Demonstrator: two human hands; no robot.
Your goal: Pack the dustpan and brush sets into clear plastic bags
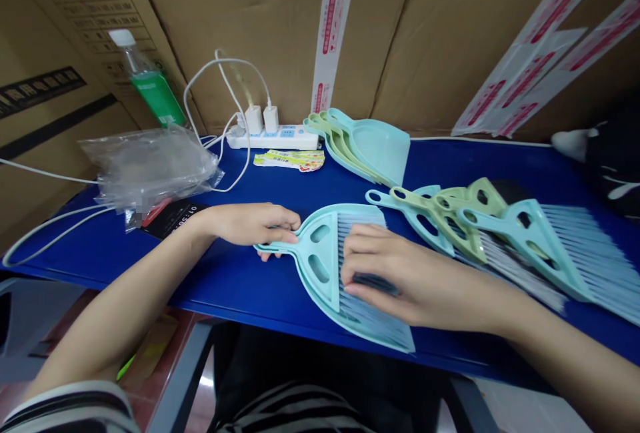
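A light blue dustpan lies flat on the blue table near its front edge, with a matching hand brush nested inside it. My left hand is closed around the handle ends of the dustpan and brush. My right hand rests on the brush bristles with its fingers curled and pressing down.
Several loose brushes, blue and green, lie to the right. A stack of dustpans sits behind. Clear plastic bags, a green bottle, a power strip with chargers and cables stand at the back left. Cardboard boxes wall the rear.
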